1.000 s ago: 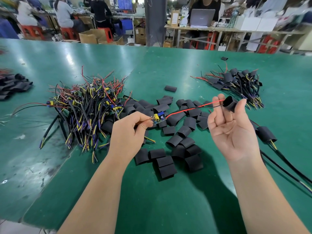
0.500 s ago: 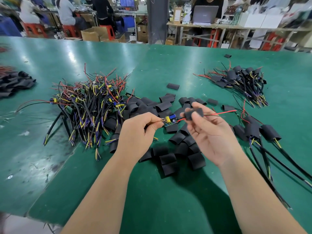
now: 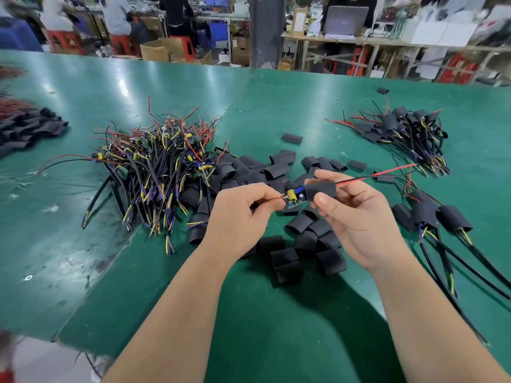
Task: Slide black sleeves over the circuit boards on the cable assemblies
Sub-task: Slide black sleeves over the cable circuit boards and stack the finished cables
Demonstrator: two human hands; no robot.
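My left hand (image 3: pixel 243 214) pinches the cable end of a small circuit board (image 3: pixel 294 199) with yellow and blue parts. My right hand (image 3: pixel 356 217) pinches a black sleeve (image 3: pixel 320 190) between thumb and fingers; the sleeve sits over the board's right end, with the red and black wires (image 3: pixel 381 174) running out of it to the right. Loose black sleeves (image 3: pixel 287 261) lie scattered on the green table (image 3: pixel 276 327) below and behind my hands. A pile of unsleeved cable assemblies (image 3: pixel 154 172) lies to the left.
Sleeved assemblies lie at the right (image 3: pixel 431 217) and in a heap at the far right (image 3: pixel 401 131). Another dark heap (image 3: pixel 25 128) sits at the far left. People sit at benches beyond the table's far edge.
My right hand carried the sleeve leftward along the red wire, from the wire's tip to the board. My hands have come close together.
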